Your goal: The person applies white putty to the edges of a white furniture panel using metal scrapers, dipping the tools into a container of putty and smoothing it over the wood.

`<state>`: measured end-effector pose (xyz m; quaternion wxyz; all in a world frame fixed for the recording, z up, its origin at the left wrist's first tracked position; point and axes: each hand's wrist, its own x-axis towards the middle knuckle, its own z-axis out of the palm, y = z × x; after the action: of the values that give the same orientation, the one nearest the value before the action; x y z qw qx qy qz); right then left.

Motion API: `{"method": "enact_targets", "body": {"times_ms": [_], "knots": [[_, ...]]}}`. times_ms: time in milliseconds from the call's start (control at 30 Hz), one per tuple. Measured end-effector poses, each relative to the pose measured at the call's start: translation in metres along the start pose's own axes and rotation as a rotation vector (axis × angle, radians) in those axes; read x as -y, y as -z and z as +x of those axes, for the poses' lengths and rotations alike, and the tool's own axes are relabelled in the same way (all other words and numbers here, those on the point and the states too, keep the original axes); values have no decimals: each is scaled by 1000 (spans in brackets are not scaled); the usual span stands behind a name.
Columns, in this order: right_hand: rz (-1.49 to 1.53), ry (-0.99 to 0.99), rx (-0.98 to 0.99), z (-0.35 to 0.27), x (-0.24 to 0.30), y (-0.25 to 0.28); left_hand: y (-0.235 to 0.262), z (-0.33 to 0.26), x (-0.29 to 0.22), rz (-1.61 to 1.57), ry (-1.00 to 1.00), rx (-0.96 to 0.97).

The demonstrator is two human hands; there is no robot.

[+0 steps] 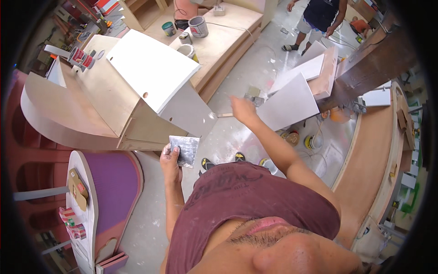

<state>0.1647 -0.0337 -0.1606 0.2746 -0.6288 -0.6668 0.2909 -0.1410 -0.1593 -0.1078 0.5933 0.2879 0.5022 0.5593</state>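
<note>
Metal plate clasped in left hand. Right hand blurred, grasp unclear. Could scratch white board if swung close.

White panel, reference item: laid on curved plywood cabinet, red-labelled can to its left. Right of panel: plywood bench, bearing grey bucket and small tin. Below panel: purple-and-white counter, bearing cardboard box.
</note>
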Motion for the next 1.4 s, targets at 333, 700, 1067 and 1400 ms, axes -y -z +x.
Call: {"method": "enact_targets", "body": {"times_ms": [333,700,1067,1400], "knots": [[807,-373,184,-47,36,13,4,-9,25,-643,242,67],[973,-136,307,-78,77,-2,-65,2,0,-667,302,224],[897,-36,-59,-102,89,14,-76,-3,-2,-767,224,444],[426,204,30,-109,96,29,-74,-8,5,-809,202,382]]}}
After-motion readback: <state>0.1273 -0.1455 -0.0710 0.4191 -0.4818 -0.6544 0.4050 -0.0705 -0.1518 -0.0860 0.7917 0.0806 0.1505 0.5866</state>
